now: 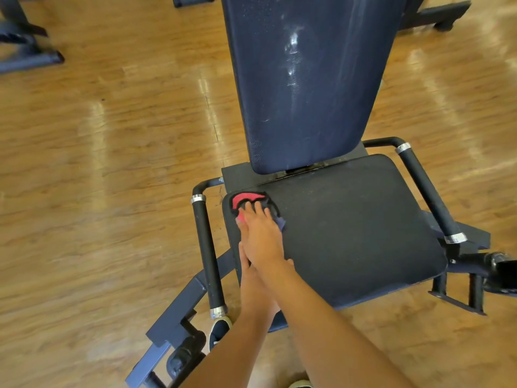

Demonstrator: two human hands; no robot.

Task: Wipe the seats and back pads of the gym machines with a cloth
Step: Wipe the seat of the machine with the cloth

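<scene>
Pressing flat on the cloth (246,201), the right hand (261,233) lies with its fingers extended and spread, palm down; this grip is open and pins the cloth by pressure alone, with no curl around it. The cloth, red with a dark border, sits under and just ahead of the fingertips, at the rear left corner of the seat (349,228), close to the base of the back pad (305,79). The left hand (256,287) lies beneath the right forearm, at the left front part of the seat; its fingers appear straight, but most of the hand is hidden, so its grip state cannot be determined.

The seat is a dark, matte pad. The back pad rises tilted behind it and shows pale streaks and droplets on its surface. Black padded handles with silver collars flank the seat: left handle (207,247), right handle (428,191). The machine frame (173,317) rests on a glossy wooden floor (112,163). A shoe (219,329) shows below the left handle. Other dark equipment (25,46) stands at the upper left, well apart.
</scene>
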